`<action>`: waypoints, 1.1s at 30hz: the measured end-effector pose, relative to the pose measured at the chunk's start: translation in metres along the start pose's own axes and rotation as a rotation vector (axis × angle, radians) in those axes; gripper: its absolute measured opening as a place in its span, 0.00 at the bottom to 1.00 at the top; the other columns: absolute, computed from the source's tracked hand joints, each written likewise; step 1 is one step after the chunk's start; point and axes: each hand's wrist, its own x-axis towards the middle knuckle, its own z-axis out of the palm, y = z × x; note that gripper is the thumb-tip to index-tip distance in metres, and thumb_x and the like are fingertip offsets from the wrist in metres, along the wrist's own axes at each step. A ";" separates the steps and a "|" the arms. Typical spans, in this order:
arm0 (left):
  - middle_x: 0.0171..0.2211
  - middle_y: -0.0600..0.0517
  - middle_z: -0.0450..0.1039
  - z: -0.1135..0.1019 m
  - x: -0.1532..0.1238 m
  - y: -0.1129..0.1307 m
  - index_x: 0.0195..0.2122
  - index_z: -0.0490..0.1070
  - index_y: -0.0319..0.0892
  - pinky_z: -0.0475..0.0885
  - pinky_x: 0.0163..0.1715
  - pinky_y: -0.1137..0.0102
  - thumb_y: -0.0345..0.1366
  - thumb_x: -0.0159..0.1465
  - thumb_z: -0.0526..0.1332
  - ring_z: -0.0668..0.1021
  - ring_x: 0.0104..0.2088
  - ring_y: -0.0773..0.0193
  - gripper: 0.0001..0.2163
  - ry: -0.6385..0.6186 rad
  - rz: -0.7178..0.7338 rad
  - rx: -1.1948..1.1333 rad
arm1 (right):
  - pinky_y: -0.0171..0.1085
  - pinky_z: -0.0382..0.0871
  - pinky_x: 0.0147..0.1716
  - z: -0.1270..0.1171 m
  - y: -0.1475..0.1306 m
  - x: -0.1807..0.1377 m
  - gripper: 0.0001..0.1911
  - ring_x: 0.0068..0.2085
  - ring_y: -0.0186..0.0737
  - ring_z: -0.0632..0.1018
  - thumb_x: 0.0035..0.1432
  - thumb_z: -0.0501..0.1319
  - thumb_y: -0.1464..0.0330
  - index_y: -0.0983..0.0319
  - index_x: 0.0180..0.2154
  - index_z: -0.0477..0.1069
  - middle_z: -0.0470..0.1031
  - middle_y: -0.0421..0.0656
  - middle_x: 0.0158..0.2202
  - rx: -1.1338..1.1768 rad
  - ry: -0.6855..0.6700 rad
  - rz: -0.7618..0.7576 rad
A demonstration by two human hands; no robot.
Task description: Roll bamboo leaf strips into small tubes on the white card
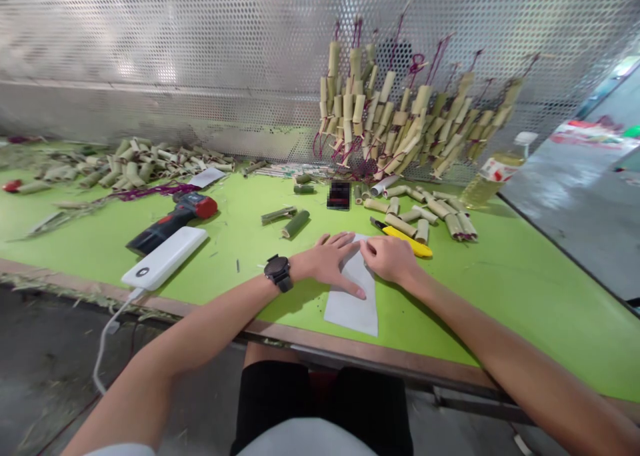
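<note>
A white sheet of paper (353, 306) lies on the green table (500, 289) in front of me. My left hand (330, 263), with a black watch on its wrist, lies flat on the sheet with fingers stretched out. My right hand (389, 259) rests at the sheet's upper right edge with its fingers curled down and pinching the paper. A yellow utility knife (407, 239) lies just behind my right hand.
Loose bamboo pieces (430, 216) and strung bamboo bundles (400, 123) sit at the back right against a perforated metal wall. A white power bank (165, 257), a red and black drill (173, 221), a phone (339, 195) and an oil bottle (493, 173) lie around.
</note>
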 end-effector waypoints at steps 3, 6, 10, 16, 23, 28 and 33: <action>0.78 0.41 0.33 0.000 0.000 0.001 0.78 0.40 0.44 0.36 0.73 0.44 0.80 0.50 0.59 0.41 0.77 0.40 0.64 -0.002 -0.005 -0.005 | 0.39 0.48 0.28 0.000 0.000 0.000 0.25 0.31 0.39 0.74 0.71 0.49 0.59 0.60 0.26 0.73 0.81 0.46 0.31 -0.005 -0.003 0.009; 0.78 0.42 0.33 -0.001 -0.001 0.001 0.78 0.41 0.43 0.36 0.73 0.44 0.80 0.50 0.58 0.41 0.77 0.39 0.64 -0.002 -0.002 -0.006 | 0.39 0.47 0.28 -0.001 -0.001 -0.001 0.25 0.30 0.39 0.73 0.71 0.49 0.58 0.60 0.26 0.73 0.80 0.45 0.30 0.009 -0.011 0.006; 0.78 0.41 0.33 -0.002 -0.001 0.001 0.78 0.41 0.43 0.36 0.73 0.44 0.80 0.50 0.59 0.41 0.77 0.41 0.64 -0.003 0.002 -0.009 | 0.39 0.48 0.28 -0.001 -0.002 -0.002 0.25 0.30 0.39 0.73 0.71 0.49 0.58 0.60 0.25 0.72 0.80 0.45 0.29 0.032 -0.006 -0.009; 0.78 0.41 0.33 -0.001 0.000 0.001 0.78 0.40 0.43 0.36 0.73 0.44 0.80 0.50 0.59 0.41 0.77 0.40 0.64 -0.004 0.003 0.000 | 0.39 0.48 0.28 0.000 -0.001 -0.002 0.25 0.29 0.38 0.72 0.71 0.49 0.59 0.60 0.25 0.72 0.79 0.45 0.28 0.035 -0.008 -0.005; 0.78 0.43 0.31 -0.003 -0.002 0.003 0.78 0.38 0.44 0.36 0.73 0.45 0.81 0.51 0.57 0.40 0.77 0.39 0.64 -0.022 -0.011 0.012 | 0.39 0.48 0.28 -0.001 -0.001 -0.001 0.25 0.29 0.38 0.71 0.71 0.49 0.59 0.60 0.25 0.72 0.79 0.45 0.29 0.032 -0.013 -0.010; 0.78 0.42 0.31 -0.002 -0.002 0.004 0.78 0.38 0.43 0.36 0.73 0.44 0.80 0.52 0.56 0.40 0.77 0.40 0.63 -0.015 -0.006 0.013 | 0.39 0.48 0.28 -0.003 -0.002 -0.002 0.24 0.29 0.38 0.71 0.71 0.49 0.59 0.60 0.25 0.72 0.79 0.46 0.29 0.026 -0.033 -0.009; 0.78 0.41 0.32 -0.001 -0.002 0.004 0.78 0.38 0.44 0.37 0.73 0.43 0.80 0.52 0.57 0.40 0.77 0.40 0.63 -0.007 -0.010 0.014 | 0.39 0.48 0.28 -0.003 -0.002 -0.002 0.24 0.29 0.38 0.71 0.70 0.49 0.59 0.60 0.25 0.72 0.79 0.45 0.29 0.033 -0.023 -0.006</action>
